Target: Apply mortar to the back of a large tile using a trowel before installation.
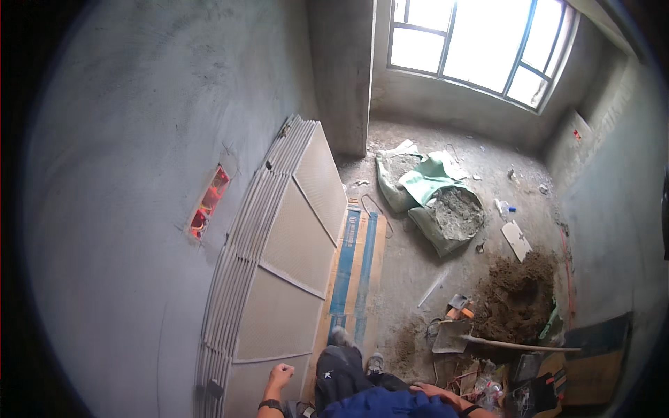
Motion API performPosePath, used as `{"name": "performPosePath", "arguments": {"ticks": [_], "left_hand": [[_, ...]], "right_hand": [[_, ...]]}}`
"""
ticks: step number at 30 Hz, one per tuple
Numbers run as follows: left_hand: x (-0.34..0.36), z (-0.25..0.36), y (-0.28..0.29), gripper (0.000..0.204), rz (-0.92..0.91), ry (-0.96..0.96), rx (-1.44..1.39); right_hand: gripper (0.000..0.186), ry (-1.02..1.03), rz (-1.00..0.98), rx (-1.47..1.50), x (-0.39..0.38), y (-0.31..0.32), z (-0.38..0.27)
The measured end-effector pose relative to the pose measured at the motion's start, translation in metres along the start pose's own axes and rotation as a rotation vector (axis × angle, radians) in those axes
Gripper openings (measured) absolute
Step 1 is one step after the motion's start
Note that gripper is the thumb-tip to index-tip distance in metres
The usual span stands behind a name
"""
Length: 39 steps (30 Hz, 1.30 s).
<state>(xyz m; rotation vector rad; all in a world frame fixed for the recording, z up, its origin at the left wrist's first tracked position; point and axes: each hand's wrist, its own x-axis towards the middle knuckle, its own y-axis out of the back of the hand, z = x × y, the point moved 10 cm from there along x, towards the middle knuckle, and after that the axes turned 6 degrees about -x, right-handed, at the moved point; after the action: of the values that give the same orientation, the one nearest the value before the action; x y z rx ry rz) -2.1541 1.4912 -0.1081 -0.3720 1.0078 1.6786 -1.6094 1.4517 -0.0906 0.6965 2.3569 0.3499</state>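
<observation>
My left hand [280, 376] is curled closed with nothing visible in it, in front of a tall stack of pale ridged panels with diagonal bars [275, 292] that leans on the left wall. My right hand [431, 393] rests by my blue top at my hip, fingers loosely stretched out and no object visible in it. My feet are at the lower middle, one on flattened cardboard with blue bands [362, 251] beside the panels.
Two green sacks of grey rubble [453, 216] lie below the window [481, 42]. A brown sand pile [516, 292], a long-handled shovel [453, 338], a white board [516, 240] and scattered debris [488, 383] are on the right. A red-lined wall recess [209, 202] is at left.
</observation>
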Motion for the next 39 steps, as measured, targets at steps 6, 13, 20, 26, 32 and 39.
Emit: {"name": "performPosePath", "arguments": {"ticks": [6, 13, 20, 26, 32, 39], "left_hand": [[0.082, 0.050, -0.034, 0.022, -0.023, -0.062, -0.073], [0.126, 0.137, -0.015, 0.016, 0.060, -0.045, -0.521], [0.092, 0.073, -0.016, 0.014, 0.413, 0.179, -0.958], [-0.018, 0.079, -0.122, 0.005, 1.012, 0.518, -1.191], [-0.102, 0.168, -0.295, 0.010, 0.954, 0.613, -1.133], [-0.015, 0.297, -0.406, 0.020, 0.906, 0.635, -1.637]], "right_hand": [[0.050, -0.551, 0.030, 0.271, 0.088, 0.190, -0.015], [0.045, -0.028, 0.357, -0.605, 0.306, 0.450, -0.184], [0.047, 0.316, 0.302, -0.975, 0.564, 0.595, -0.316], [0.038, 0.789, 0.405, -1.037, 0.734, 0.689, -0.392], [0.021, 0.930, 0.104, -1.066, 0.789, 0.662, -0.400], [0.018, 1.108, 0.143, -1.004, 0.773, 0.685, -0.383]]}}
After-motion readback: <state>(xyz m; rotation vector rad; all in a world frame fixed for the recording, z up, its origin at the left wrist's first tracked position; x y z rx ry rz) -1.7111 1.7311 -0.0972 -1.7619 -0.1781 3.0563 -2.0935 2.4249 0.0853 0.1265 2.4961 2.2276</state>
